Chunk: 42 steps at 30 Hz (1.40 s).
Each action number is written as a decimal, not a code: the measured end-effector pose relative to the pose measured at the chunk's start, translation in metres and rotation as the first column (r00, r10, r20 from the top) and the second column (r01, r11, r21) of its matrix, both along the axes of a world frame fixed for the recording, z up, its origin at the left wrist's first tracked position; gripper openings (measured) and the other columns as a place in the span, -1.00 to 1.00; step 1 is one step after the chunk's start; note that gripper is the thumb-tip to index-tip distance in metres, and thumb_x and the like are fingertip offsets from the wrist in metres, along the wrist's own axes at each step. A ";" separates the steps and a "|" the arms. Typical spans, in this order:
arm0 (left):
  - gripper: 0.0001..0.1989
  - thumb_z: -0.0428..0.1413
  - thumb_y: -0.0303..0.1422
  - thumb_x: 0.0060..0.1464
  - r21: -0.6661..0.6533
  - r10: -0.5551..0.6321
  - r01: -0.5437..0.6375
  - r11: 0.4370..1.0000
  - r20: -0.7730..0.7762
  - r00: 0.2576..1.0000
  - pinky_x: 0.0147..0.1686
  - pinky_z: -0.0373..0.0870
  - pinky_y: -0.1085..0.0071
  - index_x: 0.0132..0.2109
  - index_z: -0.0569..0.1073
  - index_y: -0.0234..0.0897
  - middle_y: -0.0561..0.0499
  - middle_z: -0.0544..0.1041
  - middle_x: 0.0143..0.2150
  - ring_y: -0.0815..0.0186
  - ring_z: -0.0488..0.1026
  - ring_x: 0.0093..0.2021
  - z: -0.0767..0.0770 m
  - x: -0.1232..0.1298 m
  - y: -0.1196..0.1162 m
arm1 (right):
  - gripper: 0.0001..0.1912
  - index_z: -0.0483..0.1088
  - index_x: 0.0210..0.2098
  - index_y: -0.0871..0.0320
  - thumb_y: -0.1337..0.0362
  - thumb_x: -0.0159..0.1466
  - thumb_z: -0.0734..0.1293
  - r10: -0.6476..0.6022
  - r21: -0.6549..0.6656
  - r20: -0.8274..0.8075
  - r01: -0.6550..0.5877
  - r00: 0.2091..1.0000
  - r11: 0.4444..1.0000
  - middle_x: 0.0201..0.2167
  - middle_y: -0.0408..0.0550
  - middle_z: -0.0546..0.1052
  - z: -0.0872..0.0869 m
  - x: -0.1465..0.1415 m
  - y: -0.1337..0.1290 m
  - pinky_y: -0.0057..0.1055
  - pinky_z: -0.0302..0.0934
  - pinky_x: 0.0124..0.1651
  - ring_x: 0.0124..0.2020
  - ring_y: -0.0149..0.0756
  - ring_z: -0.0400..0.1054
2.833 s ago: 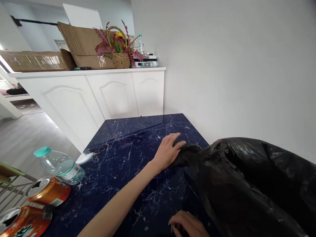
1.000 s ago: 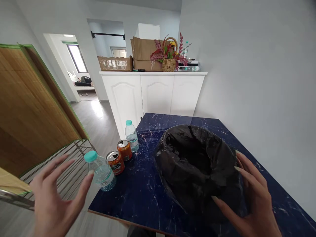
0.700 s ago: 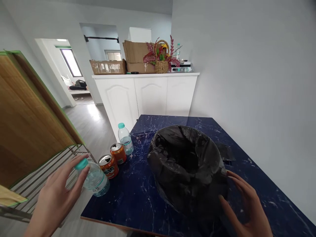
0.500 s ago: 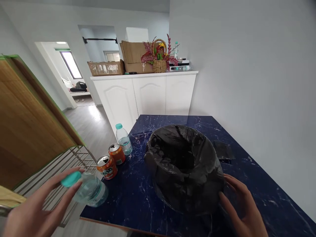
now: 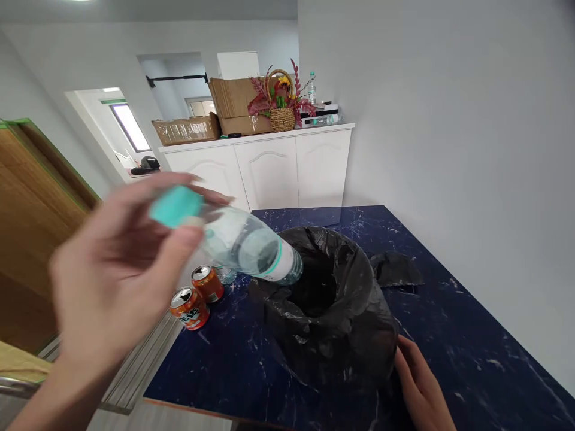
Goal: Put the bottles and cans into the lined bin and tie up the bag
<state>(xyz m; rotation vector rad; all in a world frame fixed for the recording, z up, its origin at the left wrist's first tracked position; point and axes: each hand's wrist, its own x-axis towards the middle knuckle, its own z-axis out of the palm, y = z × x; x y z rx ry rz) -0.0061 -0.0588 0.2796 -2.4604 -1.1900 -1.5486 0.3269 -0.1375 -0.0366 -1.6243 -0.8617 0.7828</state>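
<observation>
Left grip [image 5: 117,257] has its fingers closed around the capped neck of a clear plastic bottle with a teal cap [image 5: 245,242], kinda motion-blurred. The bottle's tipped over, base end at the mouth of a round bin lined with black plastic [image 5: 332,347] on the dark blue marbled counter [image 5: 215,374]. Right grip [image 5: 420,377] is up against the bin's right side, can't tell if it's actually clamped on. Two orange metal soda cans [image 5: 189,308] stand left of the bin.

Left hand [image 5: 108,269] high, gripping, blurred; right hand [image 5: 417,378] low, bent.
</observation>
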 end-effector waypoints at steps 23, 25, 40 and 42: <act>-0.73 0.33 -0.07 0.22 -0.337 -0.281 0.042 0.941 -0.702 0.655 -0.30 0.49 0.35 -0.06 0.58 -0.11 0.11 0.70 -0.20 0.17 0.66 -0.25 -0.019 0.057 0.090 | -0.46 0.54 0.09 -0.02 -0.27 0.40 0.32 0.178 -0.002 0.079 -0.179 0.981 0.984 0.10 0.09 0.66 -0.013 0.006 -0.001 -0.21 0.60 -0.05 0.07 0.10 0.61; -0.72 0.34 -0.05 0.21 -0.341 -0.317 0.084 0.936 -0.720 0.617 -0.12 0.56 0.24 -0.11 0.59 -0.11 0.07 0.70 -0.14 0.07 0.67 -0.04 -0.021 0.058 0.094 | -0.45 0.54 0.08 -0.01 -0.28 0.39 0.32 0.171 -0.004 0.115 -0.171 0.979 0.985 0.09 0.10 0.66 -0.011 0.005 -0.001 -0.21 0.59 -0.04 0.07 0.09 0.61; -0.50 -0.02 0.11 0.41 -0.064 0.313 -0.387 0.920 -0.474 0.823 0.28 0.44 0.03 0.14 0.54 -0.13 -0.06 0.63 0.20 0.03 0.56 0.20 -0.048 -0.094 0.068 | -0.34 0.59 0.00 0.00 -0.40 0.30 0.31 0.073 -0.008 0.203 -0.073 0.976 0.997 -0.04 0.10 0.73 -0.021 0.006 0.000 -0.32 0.58 -0.29 -0.12 0.06 0.67; -0.29 -0.08 0.25 0.35 -0.093 0.358 -0.465 0.881 -0.512 0.781 0.30 0.39 -0.06 0.25 0.45 -0.23 -0.21 0.58 0.27 -0.10 0.50 0.27 -0.076 -0.124 0.069 | -0.33 0.60 0.01 0.00 -0.40 0.28 0.32 0.079 -0.004 0.216 -0.080 0.973 0.997 -0.03 0.10 0.73 -0.026 0.009 -0.001 -0.32 0.59 -0.27 -0.13 0.06 0.68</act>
